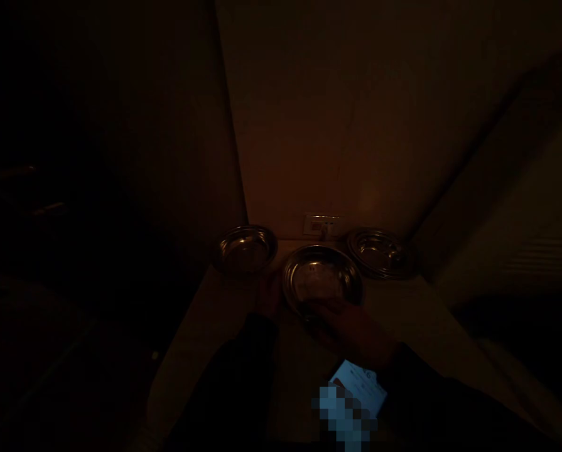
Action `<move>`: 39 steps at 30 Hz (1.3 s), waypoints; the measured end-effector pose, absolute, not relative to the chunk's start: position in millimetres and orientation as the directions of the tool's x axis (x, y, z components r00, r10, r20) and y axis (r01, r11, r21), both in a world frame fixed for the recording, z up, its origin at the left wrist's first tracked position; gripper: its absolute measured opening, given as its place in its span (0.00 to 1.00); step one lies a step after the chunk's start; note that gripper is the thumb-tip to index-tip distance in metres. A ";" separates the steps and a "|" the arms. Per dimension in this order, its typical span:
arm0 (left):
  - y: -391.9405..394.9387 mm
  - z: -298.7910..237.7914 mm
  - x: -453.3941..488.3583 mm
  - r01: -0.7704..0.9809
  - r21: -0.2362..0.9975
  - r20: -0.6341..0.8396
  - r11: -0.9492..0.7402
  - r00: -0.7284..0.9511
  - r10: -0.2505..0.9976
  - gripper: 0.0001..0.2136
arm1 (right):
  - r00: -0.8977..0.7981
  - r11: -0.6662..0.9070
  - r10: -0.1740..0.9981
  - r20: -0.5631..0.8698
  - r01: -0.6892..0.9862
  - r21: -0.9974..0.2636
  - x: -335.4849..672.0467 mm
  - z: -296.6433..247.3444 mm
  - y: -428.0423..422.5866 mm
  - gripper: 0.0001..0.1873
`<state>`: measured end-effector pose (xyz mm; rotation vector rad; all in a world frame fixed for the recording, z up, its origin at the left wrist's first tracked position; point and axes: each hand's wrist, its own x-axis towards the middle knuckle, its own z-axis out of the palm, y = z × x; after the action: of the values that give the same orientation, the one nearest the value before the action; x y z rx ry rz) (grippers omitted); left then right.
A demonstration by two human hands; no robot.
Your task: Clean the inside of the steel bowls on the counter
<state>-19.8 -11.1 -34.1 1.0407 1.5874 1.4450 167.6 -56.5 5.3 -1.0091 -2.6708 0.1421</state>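
The scene is very dark. A round, shallow steel bowl (316,276) stands at the middle of a small table. My right hand (351,326) is at its near right rim, thumb side over the edge and fingers curled round it. Close to the bowl's left side is my left hand (267,295), its fingers lost in shadow. Another shallow steel bowl (245,251) sits at the back left of the table. At the back right, a steel dish (379,254) shows several rims, like a stack.
A wall socket (322,225) with something plugged in is just behind the middle bowl. A lit phone screen (360,386), partly pixelated, glows below my right wrist. The pale table (290,376) meets a wall at the back; deep shadow lies left.
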 end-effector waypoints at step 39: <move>-6.9 14.0 -93.8 0.749 0.658 0.272 -0.073 -0.146 0.951 0.12 | -0.728 0.780 0.623 0.285 0.556 -0.286 164.9 1.1 -19.7 0.23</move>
<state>-93.8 -6.9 14.0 1.8433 1.9245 1.0388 164.9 -19.7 1.1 -0.8980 -2.6072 0.2558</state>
